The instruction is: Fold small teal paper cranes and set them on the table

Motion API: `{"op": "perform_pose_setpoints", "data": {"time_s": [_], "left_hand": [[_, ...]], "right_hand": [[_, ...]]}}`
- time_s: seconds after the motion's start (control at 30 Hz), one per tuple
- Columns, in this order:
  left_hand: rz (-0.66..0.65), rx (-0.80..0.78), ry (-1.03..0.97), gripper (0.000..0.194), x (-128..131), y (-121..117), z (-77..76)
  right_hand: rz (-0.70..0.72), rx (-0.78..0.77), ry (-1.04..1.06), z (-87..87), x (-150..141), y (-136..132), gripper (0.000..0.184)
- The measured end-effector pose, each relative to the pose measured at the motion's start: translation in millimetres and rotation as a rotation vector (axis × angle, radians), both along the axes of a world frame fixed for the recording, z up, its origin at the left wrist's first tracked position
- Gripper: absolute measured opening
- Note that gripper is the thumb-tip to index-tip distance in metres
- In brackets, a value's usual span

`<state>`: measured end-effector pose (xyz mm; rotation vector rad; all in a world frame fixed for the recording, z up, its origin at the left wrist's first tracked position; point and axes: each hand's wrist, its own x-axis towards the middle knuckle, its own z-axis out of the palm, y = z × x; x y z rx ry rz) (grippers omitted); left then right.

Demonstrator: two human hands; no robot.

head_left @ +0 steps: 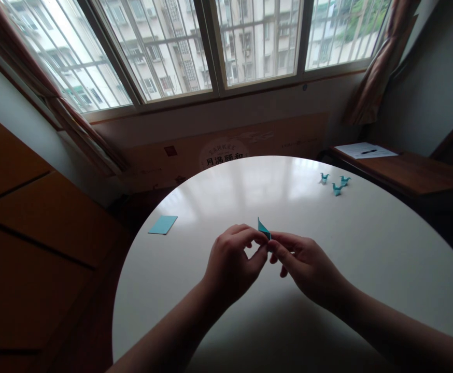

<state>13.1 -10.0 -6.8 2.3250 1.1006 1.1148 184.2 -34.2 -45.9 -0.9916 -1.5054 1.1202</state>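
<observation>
A small piece of folded teal origami paper [264,229] is held above the middle of the table, one pointed flap sticking up. My left hand [235,259] pinches its lower part between thumb and forefinger. From the other side, my right hand [303,261] grips it too, thumb in front and fingers behind. The fingertips of both hands meet there and hide the bottom of the paper. To the left lies a flat teal stack of square paper [163,225]. Several small folded teal paper figures, such as this origami figure [337,189], stand at the far right.
The round white table [152,290] reflects the barred window [257,46] behind it. Beyond its right edge, a brown wooden desk [424,173] bears a white sheet [353,150] and a dark pen [369,152]. An orange-brown cabinet [28,248] stands on the left.
</observation>
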Motion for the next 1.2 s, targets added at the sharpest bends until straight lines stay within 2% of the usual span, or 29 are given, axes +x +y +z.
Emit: {"op": "perform_pose_setpoints", "data": {"time_s": [0.17, 0.37, 0.47, 0.53, 0.63, 0.77, 0.97, 1.2], "left_hand": [[0.043, -0.061, 0.012, 0.01, 2.7, -3.1, 2.0], [0.117, -0.084, 0.04, 0.006, 4.7, -5.8, 2.5], [0.149, -0.006, 0.076, 0.006, 4.9, -7.2, 2.7], [0.146, 0.104, 0.079, 0.007, 4.9, -7.2, 2.7], [0.099, 0.275, 0.074, 0.009, 4.2, -5.6, 1.9], [0.023, 0.386, 0.09, 0.011, 1.6, -2.7, 0.5], [-0.005, 0.412, 0.13, 0.014, -1.2, -2.4, 1.2], [0.052, 0.404, 0.08, 0.015, 1.3, -4.9, 2.0]], "right_hand": [[-0.066, 0.133, -0.155, 3.8, -0.6, -2.4, 0.031], [-0.101, 0.174, -0.203, 10.1, -2.6, -2.6, 0.029], [-0.086, 0.138, -0.161, 10.3, -4.0, -4.0, 0.03], [-0.061, 0.09, -0.103, 10.5, -4.8, -5.8, 0.032], [0.002, -0.002, 0.012, 12.0, -5.7, -8.2, 0.036], [0.057, -0.083, 0.115, 15.2, -6.1, -8.5, 0.038], [0.055, -0.167, 0.245, 17.8, -5.0, -5.9, 0.036], [0.077, -0.142, 0.237, 20.4, -6.5, -9.1, 0.035]]}}
